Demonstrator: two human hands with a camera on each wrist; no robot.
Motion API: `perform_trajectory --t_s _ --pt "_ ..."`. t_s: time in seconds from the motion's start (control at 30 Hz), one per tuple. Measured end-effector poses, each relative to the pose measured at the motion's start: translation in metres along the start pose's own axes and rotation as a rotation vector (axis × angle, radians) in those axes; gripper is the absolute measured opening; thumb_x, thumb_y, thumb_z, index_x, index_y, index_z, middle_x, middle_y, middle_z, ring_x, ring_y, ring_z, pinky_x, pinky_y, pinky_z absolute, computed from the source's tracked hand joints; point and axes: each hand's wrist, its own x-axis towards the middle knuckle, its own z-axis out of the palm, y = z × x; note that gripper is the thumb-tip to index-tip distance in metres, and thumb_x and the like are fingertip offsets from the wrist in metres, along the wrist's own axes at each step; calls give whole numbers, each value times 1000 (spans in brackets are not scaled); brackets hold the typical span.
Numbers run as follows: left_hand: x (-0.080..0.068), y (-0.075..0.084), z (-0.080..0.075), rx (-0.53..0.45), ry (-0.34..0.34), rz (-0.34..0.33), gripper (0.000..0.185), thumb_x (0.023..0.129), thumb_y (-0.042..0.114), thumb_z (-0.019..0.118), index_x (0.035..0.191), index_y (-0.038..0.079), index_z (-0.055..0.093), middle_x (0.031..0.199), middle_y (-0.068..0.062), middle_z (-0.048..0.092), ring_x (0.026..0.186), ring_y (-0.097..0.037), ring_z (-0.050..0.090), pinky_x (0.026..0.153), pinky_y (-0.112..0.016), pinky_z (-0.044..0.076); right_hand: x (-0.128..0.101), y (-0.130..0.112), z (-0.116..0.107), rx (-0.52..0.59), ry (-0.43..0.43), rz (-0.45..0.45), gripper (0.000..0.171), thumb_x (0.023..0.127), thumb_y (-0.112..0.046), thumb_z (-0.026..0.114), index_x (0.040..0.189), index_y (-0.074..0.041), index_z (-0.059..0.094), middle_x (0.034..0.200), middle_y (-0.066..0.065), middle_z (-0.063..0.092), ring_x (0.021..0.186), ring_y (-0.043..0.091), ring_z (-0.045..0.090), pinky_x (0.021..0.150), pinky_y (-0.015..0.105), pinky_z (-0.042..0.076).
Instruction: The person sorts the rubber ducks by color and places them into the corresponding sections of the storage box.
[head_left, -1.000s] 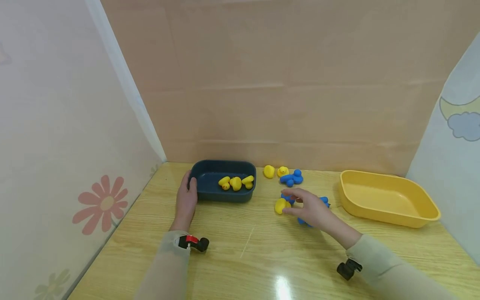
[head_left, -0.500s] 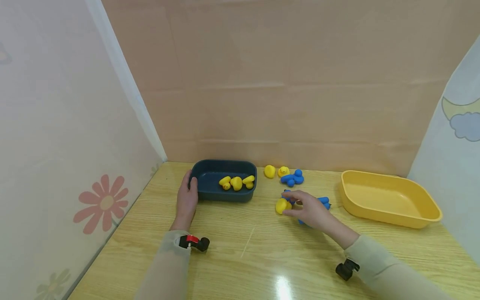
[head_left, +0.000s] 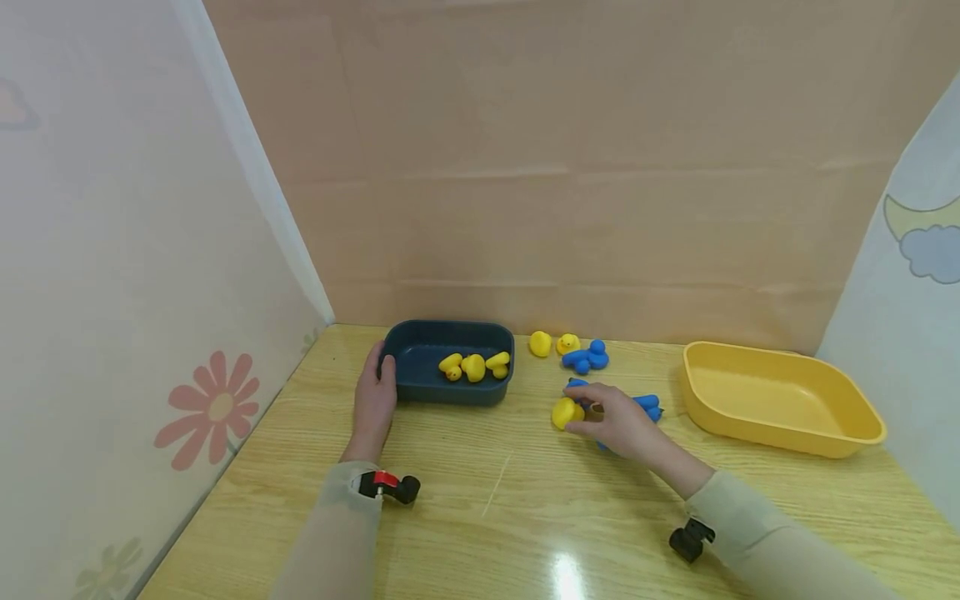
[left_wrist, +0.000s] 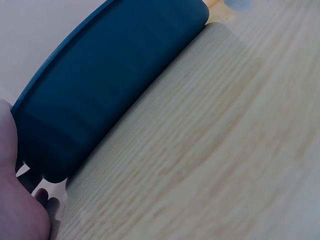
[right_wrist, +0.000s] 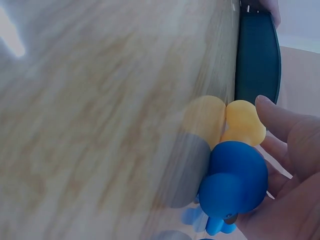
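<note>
On the left in the head view, my left hand grips the left end of a dark blue bin; in the left wrist view its thumb lies against the wall. Several yellow rubber ducks lie in the bin. My right hand is low over the table, thumb and fingers curled to either side of another yellow rubber duck. In the right wrist view that duck rests on the tabletop by the thumb tip. A blue rubber duck sits close under the palm. More blue toys are partly hidden behind this hand.
Two yellow ducks and some blue toys lie at the back, right of the dark bin. A yellow bin stands on the right. A brown paper wall closes off the table's far edge.
My right hand has shifted very slightly toward me and closer around the yellow rubber duck. The left hand and the dark blue bin have not moved.
</note>
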Motion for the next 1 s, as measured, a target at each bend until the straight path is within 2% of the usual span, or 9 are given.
perform_trajectory --t_s 0.33,0.63,1.0 --pt "1 1 1 -9 7 -12 60 120 38 41 175 15 33 179 -9 33 166 -31 25 134 -52 21 2 3 2 -18 7 -20 49 97 -13 88 140 6 71 128 14 74 112 30 71 95 51 63" --pt "1 0 1 -1 -5 -11 61 120 39 41 176 15 31 179 -10 32 167 -31 24 135 -53 20 2 5 6 -45 39 -23 46 97 -11 87 137 5 73 129 15 75 110 29 71 95 51 63" --pt "0 -1 0 -22 -2 9 61 120 37 41 175 12 32 179 -10 33 166 -32 25 134 -53 21 5 8 11 -79 75 -34 38 95 -11 89 130 -1 77 118 6 77 102 23 68 90 46 60"
